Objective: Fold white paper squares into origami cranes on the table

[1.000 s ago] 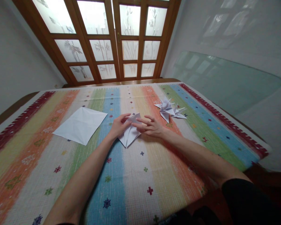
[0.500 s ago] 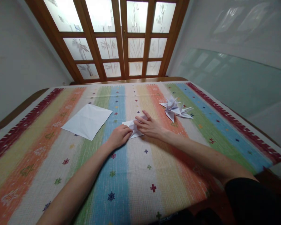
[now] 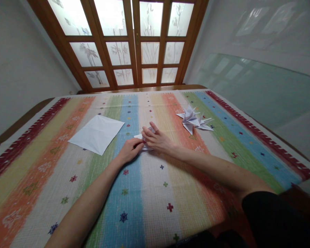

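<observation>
In the middle of the table lies a partly folded piece of white paper (image 3: 138, 136), mostly covered by my hands. My left hand (image 3: 131, 149) is closed on its left part, thumb and fingers pinching the near edge. From the right, my right hand (image 3: 157, 140) reaches over the same paper, its fingertips close to the left hand. Its upper fingers are raised and slightly apart, while the lower ones and the thumb grip the paper. How the folds run beneath the fingers is hidden.
A flat white paper square (image 3: 96, 134) with faint creases lies to the left. Several folded paper cranes (image 3: 192, 120) are clustered to the right. A striped tablecloth (image 3: 155, 193) covers the table. Wooden doors with frosted panes (image 3: 150, 51) stand beyond the far edge.
My right hand has shifted left across the folded paper, nearer to my left hand, and less of the paper shows. My left hand has barely moved.
</observation>
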`<state>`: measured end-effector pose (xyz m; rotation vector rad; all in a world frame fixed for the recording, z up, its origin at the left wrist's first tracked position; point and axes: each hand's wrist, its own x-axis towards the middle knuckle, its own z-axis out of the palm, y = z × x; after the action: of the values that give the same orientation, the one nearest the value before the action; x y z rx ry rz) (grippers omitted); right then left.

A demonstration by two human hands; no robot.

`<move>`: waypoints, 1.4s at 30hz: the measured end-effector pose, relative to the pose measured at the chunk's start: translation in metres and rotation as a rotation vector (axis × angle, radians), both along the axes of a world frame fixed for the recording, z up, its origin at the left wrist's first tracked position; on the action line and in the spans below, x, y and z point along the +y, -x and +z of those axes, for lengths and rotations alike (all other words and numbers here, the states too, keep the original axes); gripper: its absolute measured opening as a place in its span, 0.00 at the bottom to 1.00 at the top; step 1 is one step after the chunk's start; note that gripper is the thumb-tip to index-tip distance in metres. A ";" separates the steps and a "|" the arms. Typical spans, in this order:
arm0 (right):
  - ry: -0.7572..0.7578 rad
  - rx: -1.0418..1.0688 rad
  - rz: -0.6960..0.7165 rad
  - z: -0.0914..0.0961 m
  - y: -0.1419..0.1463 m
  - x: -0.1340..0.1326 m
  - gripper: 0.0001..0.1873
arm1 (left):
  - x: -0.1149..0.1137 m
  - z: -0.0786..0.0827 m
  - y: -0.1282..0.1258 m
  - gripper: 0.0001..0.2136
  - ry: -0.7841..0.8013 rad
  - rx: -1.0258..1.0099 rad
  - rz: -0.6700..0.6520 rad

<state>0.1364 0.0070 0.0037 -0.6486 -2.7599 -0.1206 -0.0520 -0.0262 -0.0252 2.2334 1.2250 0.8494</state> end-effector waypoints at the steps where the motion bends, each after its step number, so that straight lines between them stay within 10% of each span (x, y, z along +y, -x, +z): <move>1: 0.007 0.011 0.013 -0.001 -0.002 0.001 0.20 | -0.001 0.001 0.000 0.09 -0.010 0.026 -0.015; 13: 0.032 0.639 -0.471 -0.036 -0.038 -0.003 0.30 | -0.004 0.003 -0.002 0.07 -0.068 0.144 -0.092; 19: 0.297 0.770 -0.339 -0.040 -0.035 0.003 0.43 | -0.003 -0.004 -0.001 0.12 -0.100 0.153 -0.042; 27: 0.591 0.794 -0.314 -0.031 -0.019 0.013 0.29 | -0.001 -0.008 -0.002 0.12 -0.162 0.340 -0.072; 42: 0.426 0.717 -0.442 -0.041 -0.002 0.019 0.16 | -0.004 -0.004 -0.003 0.12 -0.131 0.309 -0.068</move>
<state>0.1388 0.0264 -0.0375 -1.1361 -1.9235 0.5172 -0.0488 -0.0306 -0.0287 2.5698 1.2483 0.5883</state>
